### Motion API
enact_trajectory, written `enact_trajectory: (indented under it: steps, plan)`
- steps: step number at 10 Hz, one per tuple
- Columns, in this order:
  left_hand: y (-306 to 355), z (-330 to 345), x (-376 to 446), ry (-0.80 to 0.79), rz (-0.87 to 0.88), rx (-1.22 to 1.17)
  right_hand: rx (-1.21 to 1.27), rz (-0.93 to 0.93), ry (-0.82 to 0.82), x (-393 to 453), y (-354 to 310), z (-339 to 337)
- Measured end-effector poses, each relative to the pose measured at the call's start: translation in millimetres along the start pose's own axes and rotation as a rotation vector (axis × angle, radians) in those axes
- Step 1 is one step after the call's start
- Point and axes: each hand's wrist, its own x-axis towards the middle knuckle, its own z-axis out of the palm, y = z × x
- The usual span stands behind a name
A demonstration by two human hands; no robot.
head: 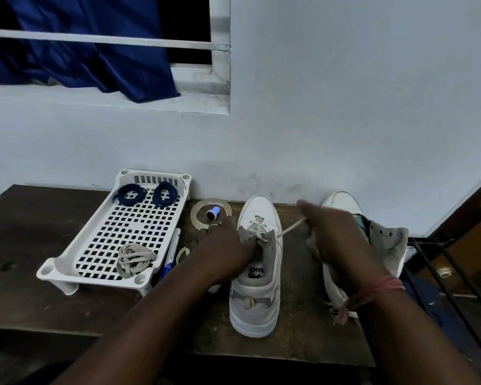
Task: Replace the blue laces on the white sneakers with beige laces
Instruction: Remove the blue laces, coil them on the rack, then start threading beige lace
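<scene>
While the left hand [222, 250] grips the tongue of the near white sneaker [257, 262] on the wooden table [34, 295], the right hand [331, 229] pinches its beige lace [290, 228] taut, the blue laces [146, 194] coiled in the white tray [67, 257].

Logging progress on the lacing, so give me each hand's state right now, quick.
Left hand: grips the tongue of the middle sneaker, steadying it.
Right hand: pinches the beige lace, pulling it taut out of an eyelet.
</scene>
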Motion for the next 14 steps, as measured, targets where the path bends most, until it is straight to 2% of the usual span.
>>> enact_trajectory:
  steps: [1,2,3,4,5,6,7,8,9,11,12,13,14]
  plan:
    - [0.3,0.3,0.9,0.003,-0.005,0.014,0.124,-0.280,0.353,-1.5,-3.2,-7.2]
    - [2.8,0.1,0.2,0.083,0.050,0.095,-0.169,-0.336,0.279,-2.4,1.5,-4.6]
    - [5.7,-10.3,-5.3,0.127,0.095,0.065,-0.489,-0.183,-0.052,-1.4,12.2,3.0]
    - [-2.7,-21.0,-0.9,0.056,0.053,-0.169,-0.528,-0.189,-0.257,1.6,20.7,11.9]
    - [-4.8,-24.8,3.0,-0.043,0.017,-0.224,-0.421,-0.071,-0.330,2.5,20.0,12.9]
    - [-1.9,-27.9,4.1,-0.146,-0.006,-0.335,-0.520,-0.019,-0.372,1.4,15.9,15.8]
    - [-6.9,-27.5,11.0,-0.161,-0.110,-0.493,-0.406,0.065,-0.308,9.8,24.8,24.0]
    - [-12.4,-29.6,14.8,-0.097,-0.096,-0.443,-0.180,0.147,-0.280,8.3,32.2,21.2]
    - [-12.0,-34.1,8.9,-0.053,-0.031,-0.350,-0.261,0.108,-0.198,7.6,31.2,15.0]
    - [-14.4,-36.4,8.4,-0.006,0.012,-0.150,-0.651,-0.131,0.011,-2.3,31.9,20.5]
    - [-19.2,-28.1,10.7,0.071,0.037,-0.080,-0.665,-0.192,0.058,-4.5,33.1,20.8]
    - [-24.6,-22.1,12.6,0.113,0.060,-0.079,-0.601,-0.150,0.075,-2.7,36.9,21.3]
    - [-21.3,-27.1,7.1,0.145,0.057,-0.172,-0.437,0.023,-0.029,-4.2,23.0,9.6]
